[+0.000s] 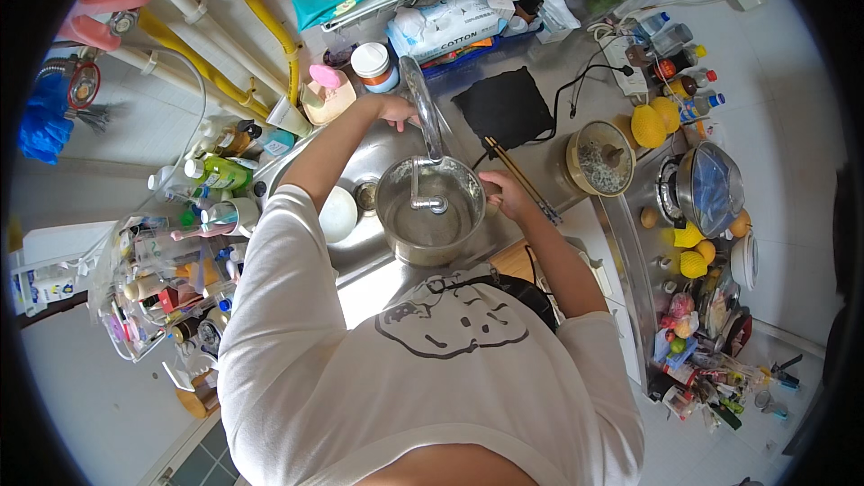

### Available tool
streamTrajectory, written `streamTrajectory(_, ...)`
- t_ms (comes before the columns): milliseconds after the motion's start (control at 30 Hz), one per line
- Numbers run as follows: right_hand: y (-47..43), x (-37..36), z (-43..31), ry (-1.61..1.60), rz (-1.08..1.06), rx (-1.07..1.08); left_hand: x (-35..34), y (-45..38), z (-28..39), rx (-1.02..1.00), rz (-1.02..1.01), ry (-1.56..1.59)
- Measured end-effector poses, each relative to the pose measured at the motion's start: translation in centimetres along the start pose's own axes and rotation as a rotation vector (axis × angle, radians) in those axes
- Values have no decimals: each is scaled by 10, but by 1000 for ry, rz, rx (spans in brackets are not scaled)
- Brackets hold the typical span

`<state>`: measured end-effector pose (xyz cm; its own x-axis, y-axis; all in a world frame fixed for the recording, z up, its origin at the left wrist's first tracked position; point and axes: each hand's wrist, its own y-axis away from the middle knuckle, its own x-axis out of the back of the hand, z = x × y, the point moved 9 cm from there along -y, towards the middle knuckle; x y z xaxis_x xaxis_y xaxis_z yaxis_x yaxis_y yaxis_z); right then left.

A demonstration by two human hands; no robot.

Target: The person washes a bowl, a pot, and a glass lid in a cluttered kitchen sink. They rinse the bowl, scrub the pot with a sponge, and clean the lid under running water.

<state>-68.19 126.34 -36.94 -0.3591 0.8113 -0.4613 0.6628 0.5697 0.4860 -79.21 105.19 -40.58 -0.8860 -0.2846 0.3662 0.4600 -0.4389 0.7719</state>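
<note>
A metal pot (432,250) is at the sink (364,148), below the chrome faucet (426,108). The faucet's jointed nozzle (426,203) points down over the pot's mouth; whether water runs is unclear. My right hand (506,194) grips the pot at its right side, where the handle is mostly hidden by my fingers. At the back of the sink, my left hand (398,110) reaches to the faucet's base, its fingertips partly behind the spout. A white bowl (337,214) lies in the basin left of the pot, beside the drain (366,196).
Right of the sink are a black square mat (505,106), chopsticks (516,172) and a lidded pot (601,158). A power strip (622,64) with cords lies behind. Bottles (226,172) crowd the left edge. A pan (709,182) stands on the stove at far right.
</note>
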Motion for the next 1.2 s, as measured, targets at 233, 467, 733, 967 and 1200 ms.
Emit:
streamTrajectory(233,15,-14,-32,289,192,-84,1,8,6,-41,25,56)
streamTrajectory(467,32,-40,-63,897,187,368,1,1,2,-87,61,144)
streamTrajectory(733,12,-2,-7,311,216,261,2,3,9,-77,6,33)
streamTrajectory(967,11,-14,6,114,168,-88,8,-19,-6,-408,199,-270)
streamTrajectory(1200,35,-26,-46,563,207,306,4,-4,53,-842,691,-538)
